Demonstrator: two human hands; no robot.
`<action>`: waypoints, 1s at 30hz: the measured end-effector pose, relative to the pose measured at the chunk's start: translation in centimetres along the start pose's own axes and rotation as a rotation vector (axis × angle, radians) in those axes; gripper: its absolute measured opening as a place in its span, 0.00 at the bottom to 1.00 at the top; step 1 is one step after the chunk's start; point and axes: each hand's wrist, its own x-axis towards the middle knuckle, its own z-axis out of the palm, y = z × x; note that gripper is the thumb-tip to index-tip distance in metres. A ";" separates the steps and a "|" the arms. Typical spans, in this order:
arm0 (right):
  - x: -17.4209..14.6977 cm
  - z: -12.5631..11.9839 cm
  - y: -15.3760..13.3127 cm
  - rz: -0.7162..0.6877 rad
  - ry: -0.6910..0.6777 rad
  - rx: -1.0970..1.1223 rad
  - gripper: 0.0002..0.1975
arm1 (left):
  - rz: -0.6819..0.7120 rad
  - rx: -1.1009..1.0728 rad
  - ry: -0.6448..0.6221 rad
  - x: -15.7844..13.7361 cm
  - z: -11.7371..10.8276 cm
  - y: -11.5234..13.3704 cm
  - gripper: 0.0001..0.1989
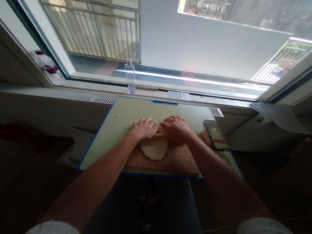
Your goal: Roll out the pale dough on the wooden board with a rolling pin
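Observation:
A flat, pale disc of dough (154, 149) lies on a wooden board (179, 162) on a green table with a blue rim (106, 134). Across the dough's far edge rests a wooden rolling pin (161, 135), mostly hidden under my hands. My left hand (144, 127) lies palm down on the pin's left part, fingers together and stretched forward. My right hand (176, 126) presses on its right part in the same way. Both forearms reach in from the bottom of the view.
A clear plastic bottle (130, 77) stands on the window sill behind the table. A blurred-out object (216, 132) lies at the table's right edge. Papers (280, 116) rest on a ledge at the right. Small dough scraps (123, 108) dot the table's far left.

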 end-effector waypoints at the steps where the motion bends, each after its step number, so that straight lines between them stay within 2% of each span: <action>1: 0.1 0.1 0.1 0.027 0.000 0.027 0.27 | -0.011 -0.015 0.005 0.2 -0.2 -0.1 0.31; 7: -0.2 0.0 -0.1 0.151 0.009 0.127 0.33 | -0.130 -0.038 0.143 0.6 -0.3 -0.5 0.27; 12: -0.9 -0.2 -0.6 0.174 0.012 0.114 0.35 | -0.080 0.025 0.216 0.0 0.2 -0.2 0.26; 30: -3.5 -0.4 -1.8 0.218 0.086 0.137 0.36 | -0.051 0.051 0.278 -2.4 0.4 0.9 0.26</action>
